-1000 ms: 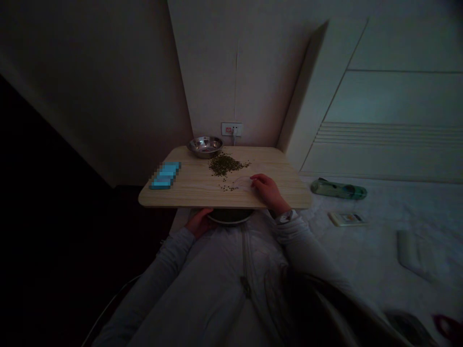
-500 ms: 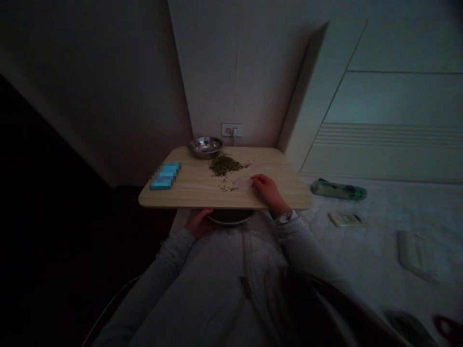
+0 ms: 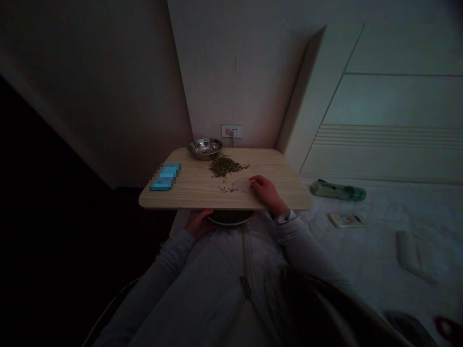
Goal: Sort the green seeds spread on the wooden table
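Note:
My right hand (image 3: 266,192) is closed on the edge of a thin, clear round plastic piece (image 3: 241,184), possibly a lid, lying low over the wooden tabletop (image 3: 195,188). Beside its left edge are a few scattered small green beans (image 3: 227,189), which look like mung beans. A larger pile of the beans (image 3: 224,166) lies farther back. Below the table's front edge, my left hand (image 3: 198,224) grips the left side of a dark bowl (image 3: 229,224) with a pale rim; the table hides its far part.
A steel bowl (image 3: 205,149) stands at the table's back left, with a blurred-out phone (image 3: 165,177) nearer the left edge. On the white bed at right lie a green bottle (image 3: 338,190) and a pale phone (image 3: 347,220). A socket (image 3: 231,131) with a plug is behind the table.
The view has tilted very slightly. Both hands, the clear piece and the beans stay almost where they were.

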The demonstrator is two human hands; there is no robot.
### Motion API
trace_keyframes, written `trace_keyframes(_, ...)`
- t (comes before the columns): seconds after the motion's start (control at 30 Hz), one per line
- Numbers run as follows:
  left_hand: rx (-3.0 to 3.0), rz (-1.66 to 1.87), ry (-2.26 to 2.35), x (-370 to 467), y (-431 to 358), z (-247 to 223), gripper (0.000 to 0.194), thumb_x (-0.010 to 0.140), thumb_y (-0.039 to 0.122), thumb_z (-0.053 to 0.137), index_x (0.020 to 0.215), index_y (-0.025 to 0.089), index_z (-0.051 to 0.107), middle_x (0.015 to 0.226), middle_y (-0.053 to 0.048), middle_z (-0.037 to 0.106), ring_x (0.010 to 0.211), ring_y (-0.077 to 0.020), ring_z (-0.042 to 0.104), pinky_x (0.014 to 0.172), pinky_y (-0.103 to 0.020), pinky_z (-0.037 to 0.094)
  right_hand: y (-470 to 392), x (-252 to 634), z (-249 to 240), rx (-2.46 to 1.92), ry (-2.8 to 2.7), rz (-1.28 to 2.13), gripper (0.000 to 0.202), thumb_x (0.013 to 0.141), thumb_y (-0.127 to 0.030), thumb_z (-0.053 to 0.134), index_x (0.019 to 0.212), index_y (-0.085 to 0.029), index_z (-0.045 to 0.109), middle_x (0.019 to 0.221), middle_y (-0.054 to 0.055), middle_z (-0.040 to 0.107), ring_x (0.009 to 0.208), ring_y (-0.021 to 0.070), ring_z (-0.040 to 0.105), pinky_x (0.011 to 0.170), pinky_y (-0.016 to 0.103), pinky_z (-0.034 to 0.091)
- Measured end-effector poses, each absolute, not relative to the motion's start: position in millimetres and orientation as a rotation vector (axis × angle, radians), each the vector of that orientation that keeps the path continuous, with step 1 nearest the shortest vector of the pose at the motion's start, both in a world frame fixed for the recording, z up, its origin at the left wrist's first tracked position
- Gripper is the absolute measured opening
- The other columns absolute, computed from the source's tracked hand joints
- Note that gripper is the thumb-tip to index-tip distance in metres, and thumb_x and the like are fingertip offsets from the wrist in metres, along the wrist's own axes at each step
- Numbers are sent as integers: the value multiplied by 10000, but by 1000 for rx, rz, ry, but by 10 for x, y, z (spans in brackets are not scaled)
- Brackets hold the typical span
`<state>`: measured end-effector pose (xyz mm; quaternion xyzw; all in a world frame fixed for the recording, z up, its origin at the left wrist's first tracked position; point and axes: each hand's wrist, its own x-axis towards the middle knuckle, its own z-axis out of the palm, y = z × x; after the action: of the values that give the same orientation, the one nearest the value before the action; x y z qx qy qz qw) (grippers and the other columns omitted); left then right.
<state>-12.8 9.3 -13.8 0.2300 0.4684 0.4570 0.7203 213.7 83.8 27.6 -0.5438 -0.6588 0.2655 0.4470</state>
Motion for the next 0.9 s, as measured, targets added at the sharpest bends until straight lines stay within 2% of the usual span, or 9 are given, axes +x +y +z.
trace_keyframes(0.23,499,1007,1029,-128,90,-119,106,706,167,513,736,167,614,761,-43,664,745,-166,607,605,-273,498,832,2151,283,-1325,-1628,710,226,676,-227,410,790,-175,597,636,-3,590,654,133,518,679,265,395)
trace_keyframes(0.47,480,1014,1047,-135,95,-150,83,707,164,515,705,164,599,676,-15,644,636,-136,592,567,-259,491,850,2146,262,-1344,-1616,640,268,697,-253,404,875,-167,585,683,9,589,667,135,519,680,271,393)
trace_keyframes(0.77,496,1002,1039,-135,92,-153,93,703,179,522,733,163,608,731,-27,658,674,-143,596,587,-257,485,869,2157,250,-1331,-1618,700,225,673,-236,409,787,-171,591,639,-3,585,646,133,511,662,261,388)
trace_keyframes(0.9,493,1017,1035,-131,94,-153,96,702,174,519,739,164,607,723,-27,656,699,-153,601,595,-266,491,879,2166,234,-1321,-1605,693,244,675,-256,407,817,-174,589,632,-9,577,633,130,504,651,260,381)
